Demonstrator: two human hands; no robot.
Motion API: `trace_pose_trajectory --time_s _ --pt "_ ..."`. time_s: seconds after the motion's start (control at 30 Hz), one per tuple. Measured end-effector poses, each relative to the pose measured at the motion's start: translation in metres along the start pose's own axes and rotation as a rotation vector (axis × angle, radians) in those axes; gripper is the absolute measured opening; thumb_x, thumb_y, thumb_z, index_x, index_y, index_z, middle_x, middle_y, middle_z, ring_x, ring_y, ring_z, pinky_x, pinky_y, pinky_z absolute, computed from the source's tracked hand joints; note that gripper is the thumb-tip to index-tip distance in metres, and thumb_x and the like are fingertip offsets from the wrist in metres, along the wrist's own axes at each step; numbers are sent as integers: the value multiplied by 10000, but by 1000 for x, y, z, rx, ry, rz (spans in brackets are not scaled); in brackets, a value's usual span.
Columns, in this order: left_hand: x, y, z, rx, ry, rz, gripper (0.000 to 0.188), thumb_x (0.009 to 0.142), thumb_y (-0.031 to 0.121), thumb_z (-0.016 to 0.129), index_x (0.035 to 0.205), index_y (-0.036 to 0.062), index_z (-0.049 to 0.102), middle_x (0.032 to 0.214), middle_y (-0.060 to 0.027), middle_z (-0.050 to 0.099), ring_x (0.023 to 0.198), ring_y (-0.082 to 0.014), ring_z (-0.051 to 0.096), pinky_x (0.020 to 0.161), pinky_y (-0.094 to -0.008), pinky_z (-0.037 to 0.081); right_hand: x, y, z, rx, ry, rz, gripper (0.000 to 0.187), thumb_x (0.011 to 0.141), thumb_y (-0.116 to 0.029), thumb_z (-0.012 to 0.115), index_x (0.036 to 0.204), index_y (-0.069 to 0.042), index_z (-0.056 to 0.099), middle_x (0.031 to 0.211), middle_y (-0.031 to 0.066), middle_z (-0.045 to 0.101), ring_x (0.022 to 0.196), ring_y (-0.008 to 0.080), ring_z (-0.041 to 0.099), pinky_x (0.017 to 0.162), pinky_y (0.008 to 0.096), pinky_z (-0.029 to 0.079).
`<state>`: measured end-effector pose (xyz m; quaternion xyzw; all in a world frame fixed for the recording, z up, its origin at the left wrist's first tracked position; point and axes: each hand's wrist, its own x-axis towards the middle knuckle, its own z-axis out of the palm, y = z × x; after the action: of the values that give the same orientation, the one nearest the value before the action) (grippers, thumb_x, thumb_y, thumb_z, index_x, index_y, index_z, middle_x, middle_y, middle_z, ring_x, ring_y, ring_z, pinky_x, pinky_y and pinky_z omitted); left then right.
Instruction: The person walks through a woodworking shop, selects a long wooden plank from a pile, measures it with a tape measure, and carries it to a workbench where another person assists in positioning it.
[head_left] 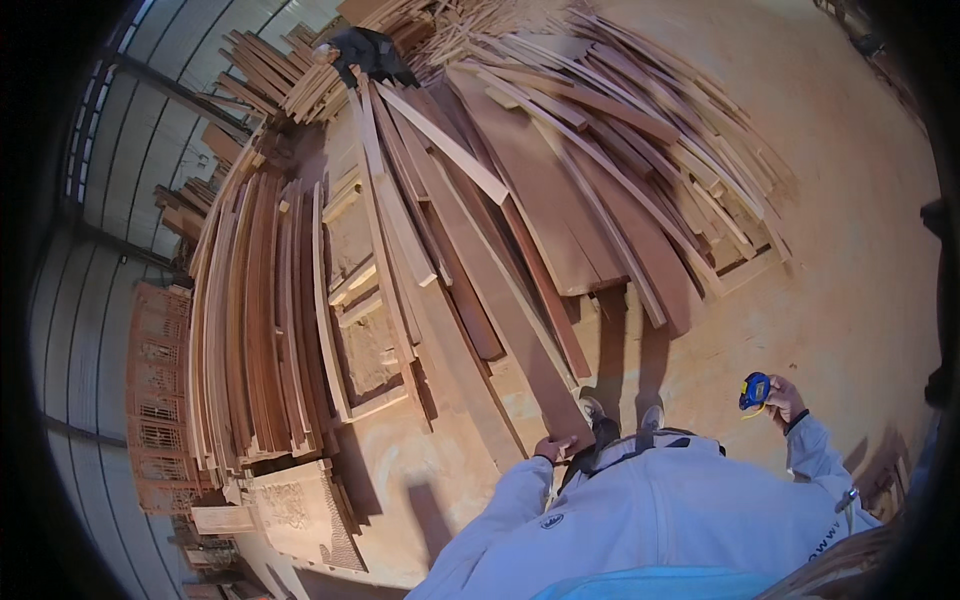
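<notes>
My left hand (556, 448) grips the near end of a long brown wooden board (528, 345), with the thumb lying on its top face. The board runs away from me, over the pile, toward the far end. Out to the right, my right hand (786, 402) is closed on a blue tape measure (756, 390) with yellow trim, held apart from the wood. A short bit of yellow shows below the tape's case. The fingers of my right hand are partly hidden behind the case.
A person in dark clothes (370, 55) bends over the far board ends. Wide planks (530, 190) and narrow strips lie heaped at centre and right. Stacked boards (265, 320) stand left, beside a carved panel (295, 510) and reddish lattice frames (158, 400). Sandy floor (840, 220) extends right.
</notes>
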<state>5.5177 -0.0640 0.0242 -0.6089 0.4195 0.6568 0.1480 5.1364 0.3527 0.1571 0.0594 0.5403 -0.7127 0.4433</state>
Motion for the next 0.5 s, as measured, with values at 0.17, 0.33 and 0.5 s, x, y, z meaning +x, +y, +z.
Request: trace_pose_trajectory --time_s 0.17,0.33,0.5 --pt "2 -4 1 85 83 -20 712 657 377 869 1197 32 557 1106 -81 640 996 -241 627 757 -405 542 22 11 33 102 -209 -15 549 703 47 656 1223 -33 502 1079 126 639 966 267 656 812 401 574" --pt "0 -5 3 115 157 5 733 651 395 870 1205 27 561 1096 -86 643 975 -249 623 752 -405 540 41 -9 142 218 -487 61 669 679 -13 764 1276 -74 468 1254 149 571 1121 314 596 944 491 514" --pt "0 0 2 125 90 12 769 657 392 869 1240 10 544 1116 -83 640 966 -231 640 723 -398 572 63 -10 219 272 -750 139 620 707 -42 789 1241 -72 475 1198 145 588 1092 297 614 952 487 508"
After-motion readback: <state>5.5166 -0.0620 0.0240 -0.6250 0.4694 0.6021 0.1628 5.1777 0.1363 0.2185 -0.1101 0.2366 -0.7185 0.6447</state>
